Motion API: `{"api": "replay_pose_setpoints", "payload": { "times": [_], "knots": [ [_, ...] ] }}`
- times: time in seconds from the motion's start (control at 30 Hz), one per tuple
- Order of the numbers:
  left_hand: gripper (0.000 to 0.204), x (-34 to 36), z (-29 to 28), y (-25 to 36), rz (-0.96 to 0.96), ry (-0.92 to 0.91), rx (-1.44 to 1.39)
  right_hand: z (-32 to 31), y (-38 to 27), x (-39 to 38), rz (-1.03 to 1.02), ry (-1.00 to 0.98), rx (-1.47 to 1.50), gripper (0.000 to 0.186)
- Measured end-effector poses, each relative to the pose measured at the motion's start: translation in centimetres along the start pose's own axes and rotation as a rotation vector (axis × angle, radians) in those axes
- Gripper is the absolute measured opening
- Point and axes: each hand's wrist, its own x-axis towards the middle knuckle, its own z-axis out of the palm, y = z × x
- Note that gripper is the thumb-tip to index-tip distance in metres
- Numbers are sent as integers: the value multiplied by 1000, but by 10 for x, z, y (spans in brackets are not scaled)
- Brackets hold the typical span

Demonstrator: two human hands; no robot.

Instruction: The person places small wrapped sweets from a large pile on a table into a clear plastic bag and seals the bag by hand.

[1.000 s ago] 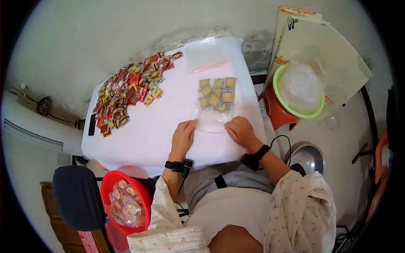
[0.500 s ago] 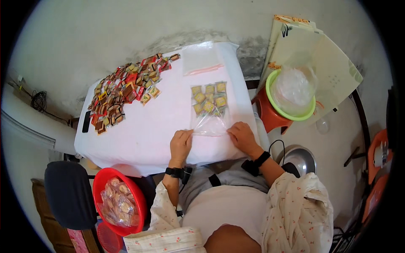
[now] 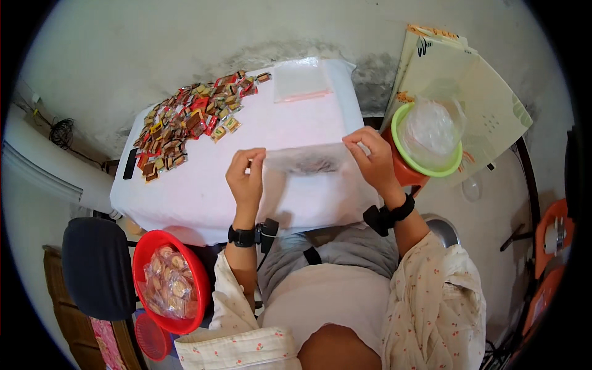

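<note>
A clear plastic bag hangs raised between my hands over the near part of the table. My left hand pinches one end of its edge, and my right hand pinches the other, so the edge is stretched out straight. Through the film a blurred dark cluster of small packets shows near the upper part of the bag. At the far left of the table lies a large heap of small wrapped biscuits. Flat empty plastic bags are stacked at the far edge.
A white cloth covers the table, with a black phone at its left edge. A red basin of wrapped snacks stands at lower left beside a dark chair. To the right, a green basin with plastic bags sits on an orange stool.
Both hands have lifted the bag's near edge up and away from me. The yellow biscuit packets, plain to see lying in the bag before, now show only as a blurred cluster.
</note>
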Motion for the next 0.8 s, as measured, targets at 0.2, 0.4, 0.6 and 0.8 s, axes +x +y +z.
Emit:
{"api": "replay_pose_setpoints", "payload": {
  "times": [0.2, 0.4, 0.6, 0.8],
  "knots": [
    [9, 23, 3, -2, -75, 68, -242, 0, 0, 29, 186, -45, 218, 9],
    [8, 11, -1, 14, -199, 57, -376, -5, 2, 33, 278, -118, 222, 12],
    [8, -11, 8, 15, -234, 24, -376, -6, 11, 22, 485, -190, 253, 17],
    [6, -24, 22, 22, -185, 58, -250, 25, -54, 22, -144, -122, -155, 25]
  ]
}}
